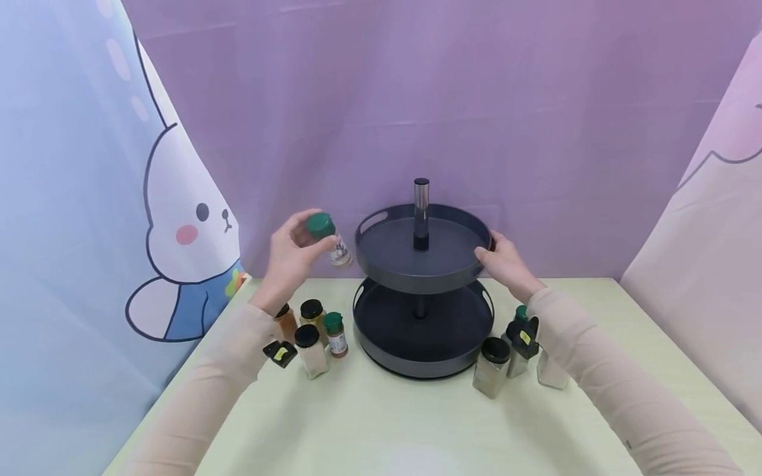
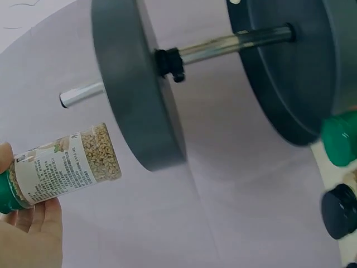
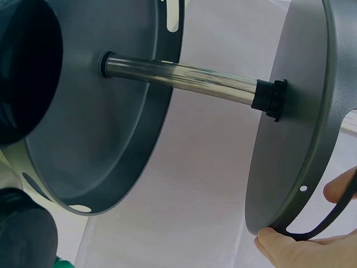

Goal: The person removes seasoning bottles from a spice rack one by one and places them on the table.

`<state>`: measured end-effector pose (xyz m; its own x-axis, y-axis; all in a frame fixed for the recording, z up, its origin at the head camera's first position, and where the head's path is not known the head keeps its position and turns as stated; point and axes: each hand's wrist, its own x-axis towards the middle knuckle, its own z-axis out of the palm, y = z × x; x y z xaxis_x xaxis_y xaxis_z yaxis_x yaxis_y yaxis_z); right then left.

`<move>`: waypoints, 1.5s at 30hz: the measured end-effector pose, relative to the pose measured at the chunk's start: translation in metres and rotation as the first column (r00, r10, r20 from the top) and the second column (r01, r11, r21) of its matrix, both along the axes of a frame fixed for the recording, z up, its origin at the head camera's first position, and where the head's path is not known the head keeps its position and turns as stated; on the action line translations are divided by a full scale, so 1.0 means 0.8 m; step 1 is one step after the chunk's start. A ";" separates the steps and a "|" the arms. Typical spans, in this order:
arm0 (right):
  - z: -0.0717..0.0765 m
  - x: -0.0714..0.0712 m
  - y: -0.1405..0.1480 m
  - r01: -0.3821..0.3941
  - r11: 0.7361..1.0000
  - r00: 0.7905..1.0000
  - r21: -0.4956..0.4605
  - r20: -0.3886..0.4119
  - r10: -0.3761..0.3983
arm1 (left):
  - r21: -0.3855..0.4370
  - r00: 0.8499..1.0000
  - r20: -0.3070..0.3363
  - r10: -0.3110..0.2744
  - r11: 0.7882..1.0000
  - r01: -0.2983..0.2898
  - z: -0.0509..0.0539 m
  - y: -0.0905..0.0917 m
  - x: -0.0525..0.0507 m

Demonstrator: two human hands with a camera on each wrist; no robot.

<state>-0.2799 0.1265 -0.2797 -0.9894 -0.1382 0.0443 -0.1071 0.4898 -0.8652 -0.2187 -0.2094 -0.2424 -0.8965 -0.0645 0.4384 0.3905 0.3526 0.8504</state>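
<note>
My left hand (image 1: 296, 250) holds a clear spice bottle (image 2: 67, 164) by its green cap, in the air left of the upper tray. Pale grains and a printed label show on the bottle, which hangs tilted with its base toward the tray. A dark two-tier round rack (image 1: 424, 283) with a metal centre post (image 1: 421, 205) stands on the table, and both tiers look bare. With thumb and fingers, my right hand (image 1: 506, 264) grips the upper tray's right rim at its handle slot (image 3: 321, 223).
Left of the rack stand several spice jars, among them a black-capped jar (image 1: 312, 354) and a green-capped bottle (image 1: 336, 337). More jars, including a black-capped one (image 1: 491, 369), stand at the right, partly behind my sleeve. A purple curtain (image 1: 536, 132) hangs behind the table (image 1: 405, 423).
</note>
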 end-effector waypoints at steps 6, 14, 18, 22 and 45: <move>0.000 0.000 0.002 0.008 1.000 1.000 0.004 0.002 -0.008 | -0.032 0.998 0.038 0.042 0.999 -0.041 -0.013 -0.016 0.000; -0.001 0.001 0.004 0.007 1.000 1.000 0.008 0.000 -0.007 | -0.092 0.992 0.076 0.100 0.991 -0.093 -0.032 -0.043 0.005; -0.001 0.001 0.004 0.010 1.000 1.000 0.010 -0.002 -0.010 | -0.121 0.990 0.080 0.119 0.987 -0.109 -0.044 -0.059 0.007; -0.001 0.000 0.003 0.009 1.000 1.000 -0.001 -0.009 -0.009 | -0.157 0.991 0.067 0.113 0.982 -0.101 -0.056 -0.072 0.011; -0.005 -0.002 0.002 0.009 1.000 1.000 0.000 -0.009 -0.009 | -0.254 0.953 0.242 0.183 0.960 -0.120 -0.146 -0.129 0.031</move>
<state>-0.2812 0.1283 -0.2834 -0.9902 -0.1292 0.0533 -0.1106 0.4911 -0.8640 -0.1943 -0.3122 -0.3592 -0.9688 -0.1325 0.2096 0.0925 0.5910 0.8013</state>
